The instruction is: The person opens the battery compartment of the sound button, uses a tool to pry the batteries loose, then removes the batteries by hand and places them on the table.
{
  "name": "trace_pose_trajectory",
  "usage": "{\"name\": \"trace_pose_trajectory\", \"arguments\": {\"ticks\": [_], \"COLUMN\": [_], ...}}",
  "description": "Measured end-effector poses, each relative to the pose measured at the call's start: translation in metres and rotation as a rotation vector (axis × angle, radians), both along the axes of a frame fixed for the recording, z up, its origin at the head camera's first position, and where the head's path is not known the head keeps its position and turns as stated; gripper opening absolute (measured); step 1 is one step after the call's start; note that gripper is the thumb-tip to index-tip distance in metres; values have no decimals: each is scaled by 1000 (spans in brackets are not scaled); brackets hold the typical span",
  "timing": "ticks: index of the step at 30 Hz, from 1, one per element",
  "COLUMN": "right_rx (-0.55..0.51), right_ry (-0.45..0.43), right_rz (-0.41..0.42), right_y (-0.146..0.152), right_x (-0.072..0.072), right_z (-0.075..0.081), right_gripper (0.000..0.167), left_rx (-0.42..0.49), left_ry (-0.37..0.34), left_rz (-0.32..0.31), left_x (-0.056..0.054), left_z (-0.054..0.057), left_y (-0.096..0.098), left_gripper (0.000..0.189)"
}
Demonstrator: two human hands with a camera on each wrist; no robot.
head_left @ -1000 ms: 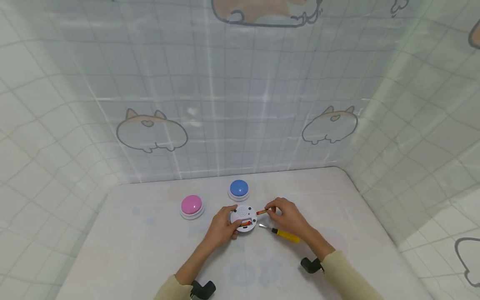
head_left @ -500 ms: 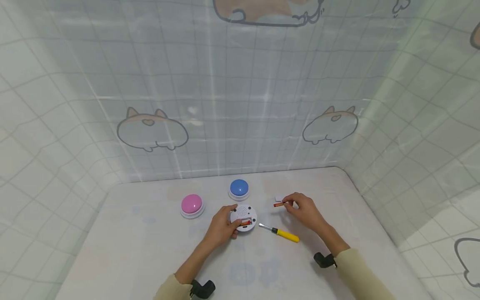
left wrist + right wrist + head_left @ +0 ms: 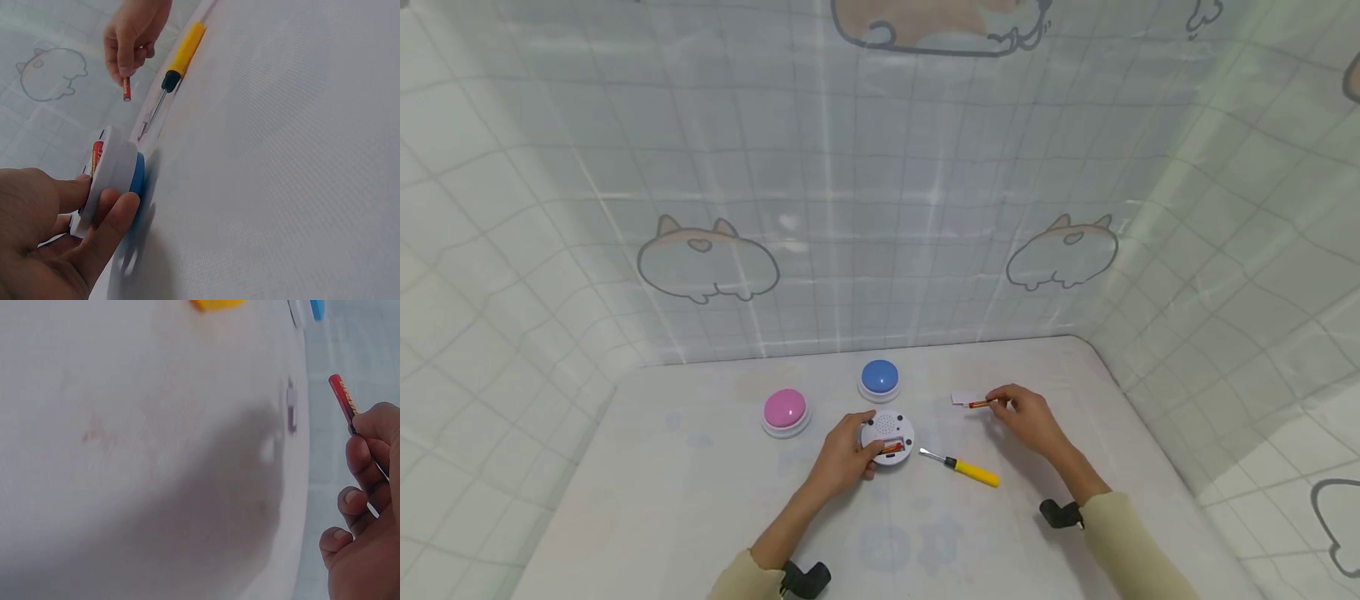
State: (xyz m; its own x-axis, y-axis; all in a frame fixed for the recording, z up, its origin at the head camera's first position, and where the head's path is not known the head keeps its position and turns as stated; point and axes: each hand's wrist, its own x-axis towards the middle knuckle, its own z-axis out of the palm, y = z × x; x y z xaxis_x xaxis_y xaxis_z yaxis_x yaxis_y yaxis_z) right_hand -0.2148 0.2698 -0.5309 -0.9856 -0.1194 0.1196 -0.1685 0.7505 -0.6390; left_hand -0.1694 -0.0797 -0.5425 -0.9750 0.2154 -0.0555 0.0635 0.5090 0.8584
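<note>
My left hand (image 3: 841, 454) grips a round white button buzzer (image 3: 886, 423) turned underside up, thumb over the back and fingers beneath. Its blue dome (image 3: 138, 173) faces the table in the left wrist view. In the open compartment lies a red battery (image 3: 892, 447), partly covered by the thumb. Off to the right, my right hand (image 3: 1028, 423) pinches another slim red battery (image 3: 341, 394) between thumb and forefinger, raised over the table. A small white cover (image 3: 961, 399) lies just beyond that battery's tip in the head view.
A yellow-handled screwdriver (image 3: 976, 473) lies between the hands, blade toward the buzzer. Behind stand a pink button buzzer (image 3: 784, 409) and a blue button buzzer (image 3: 880, 378), domes up. A grid-patterned curtain (image 3: 880, 250) rises behind the white table (image 3: 700, 508).
My right hand has moved right and slightly back, carrying the battery away from the buzzer, which uncovers the white cover. The left hand keeps the buzzer in place.
</note>
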Motion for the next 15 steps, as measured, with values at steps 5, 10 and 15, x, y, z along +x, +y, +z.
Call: {"name": "trace_pose_trajectory", "arguments": {"ticks": [5,10,15], "right_rx": [-13,-8,-2], "right_ry": [-31,-66,-86], "right_rz": [-48,-76,-85], "right_y": [10,18,24], "right_x": [-5,-11,-16], "right_z": [-4,-11,-17], "right_gripper": [13,15,15], "left_rx": [-4,-5,-4], "left_ry": [9,4,5], "left_rz": [-1,-5,-5], "left_x": [0,0,0], "left_z": [0,1,1], "left_y": [-1,-2,-3], "left_gripper": [61,61,61]}}
